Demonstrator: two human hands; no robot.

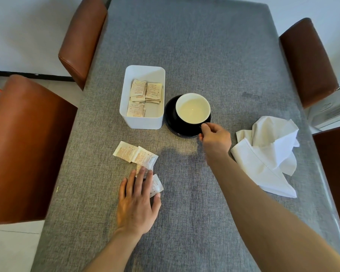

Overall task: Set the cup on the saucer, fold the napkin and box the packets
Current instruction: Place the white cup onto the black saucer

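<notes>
**Cup on saucer, risk in the letting go**

The cup [192,108] sits on the black saucer [170,122], off-centre toward its far right rim. The right hand [215,137] pinches the handle; a jerky release could tip it. The left hand [137,201], fingers spread, presses loose packets [134,154] on the bench [204,46]; sliding may scatter them short of the box [142,122]. The napkin [267,154] lies crumpled.

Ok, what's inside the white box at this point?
The white box holds several packets, stacked and overlapping toward its far end, with bare floor showing near its front right. How many lie beneath the top ones can't be seen.
</notes>
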